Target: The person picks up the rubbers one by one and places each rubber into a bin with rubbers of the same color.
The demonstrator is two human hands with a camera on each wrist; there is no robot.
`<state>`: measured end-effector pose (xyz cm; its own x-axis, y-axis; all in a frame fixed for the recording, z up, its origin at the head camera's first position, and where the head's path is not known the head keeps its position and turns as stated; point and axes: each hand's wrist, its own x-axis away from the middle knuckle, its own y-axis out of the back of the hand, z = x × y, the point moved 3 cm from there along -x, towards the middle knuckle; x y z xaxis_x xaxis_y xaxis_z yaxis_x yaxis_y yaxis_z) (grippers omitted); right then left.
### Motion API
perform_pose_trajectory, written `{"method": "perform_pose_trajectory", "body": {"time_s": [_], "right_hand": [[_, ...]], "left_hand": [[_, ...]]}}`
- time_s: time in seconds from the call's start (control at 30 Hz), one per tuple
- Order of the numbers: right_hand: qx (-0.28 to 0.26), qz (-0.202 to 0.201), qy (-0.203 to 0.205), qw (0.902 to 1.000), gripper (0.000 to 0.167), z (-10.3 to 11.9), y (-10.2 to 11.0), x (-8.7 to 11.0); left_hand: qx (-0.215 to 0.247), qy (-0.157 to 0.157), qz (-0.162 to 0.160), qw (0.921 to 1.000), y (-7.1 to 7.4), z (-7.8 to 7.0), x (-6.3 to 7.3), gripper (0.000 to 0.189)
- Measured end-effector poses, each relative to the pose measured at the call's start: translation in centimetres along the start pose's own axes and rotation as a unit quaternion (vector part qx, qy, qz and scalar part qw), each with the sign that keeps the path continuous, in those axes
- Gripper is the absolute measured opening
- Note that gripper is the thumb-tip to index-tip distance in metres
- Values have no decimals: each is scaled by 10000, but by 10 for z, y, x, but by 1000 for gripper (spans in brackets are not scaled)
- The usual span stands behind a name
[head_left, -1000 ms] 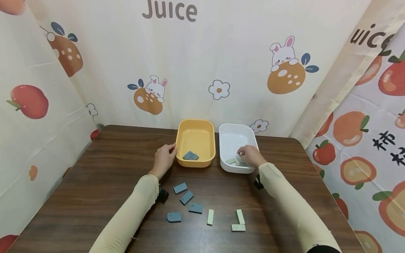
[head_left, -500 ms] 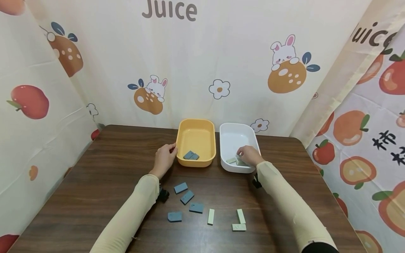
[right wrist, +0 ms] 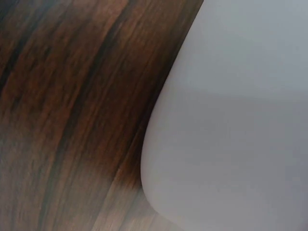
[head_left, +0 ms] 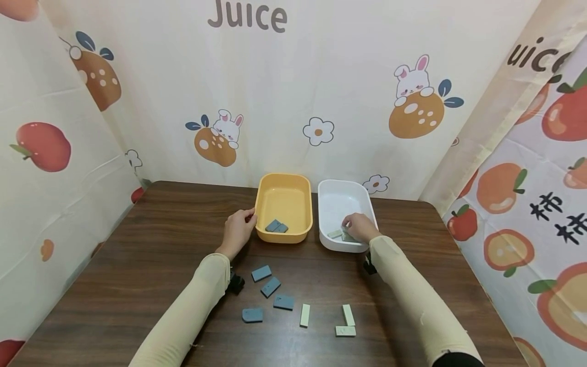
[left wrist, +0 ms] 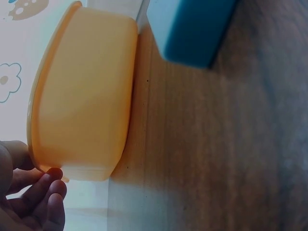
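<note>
My left hand [head_left: 239, 230] pinches the rim of a yellow plastic bin [head_left: 303, 204] at its left side; in the left wrist view its fingertips [left wrist: 55, 173] are curled right at the bin's edge. Two blue-grey rectangular blocks [head_left: 276, 226] lie inside that bin. My right hand [head_left: 362, 228] reaches into the white bin [head_left: 331, 196] with bent fingers, close over pale green blocks [head_left: 335, 234]. I cannot tell whether it grips one. The right wrist view holds only the white bin's outer wall [right wrist: 231, 144] and wood; the right fingers are out of that view.
Several blue-grey blocks [head_left: 271, 287] lie on the brown wooden table [head_left: 183, 229] in front of the yellow bin. Three pale green blocks [head_left: 304, 315] lie to their right. A curtain printed with fruit and rabbits [head_left: 275, 92] hangs behind the table.
The right forearm has shifted slightly left, while the right hand stays inside the white bin. My left hand, the bins and the blocks on the table have not visibly moved.
</note>
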<state>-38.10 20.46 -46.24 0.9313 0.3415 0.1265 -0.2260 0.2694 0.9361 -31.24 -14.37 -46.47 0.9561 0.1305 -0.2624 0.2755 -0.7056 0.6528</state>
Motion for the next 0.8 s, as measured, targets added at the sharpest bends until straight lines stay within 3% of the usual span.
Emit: {"method": "perform_pose_trajectory", "body": {"time_s": [0.37,0.6,0.8], "right_hand": [[-171,99,-70,9998,25,4,6,7],[-465,-360,273,9979,26,12,22,19],[-836,-779,125,9934,28,11,35,33]], "left_hand": [[18,3,32,10000,-1,0,0,35],[78,72,12,9999,-1,2,1,35],[107,105,54,9999,-1,1,0,35]]}}
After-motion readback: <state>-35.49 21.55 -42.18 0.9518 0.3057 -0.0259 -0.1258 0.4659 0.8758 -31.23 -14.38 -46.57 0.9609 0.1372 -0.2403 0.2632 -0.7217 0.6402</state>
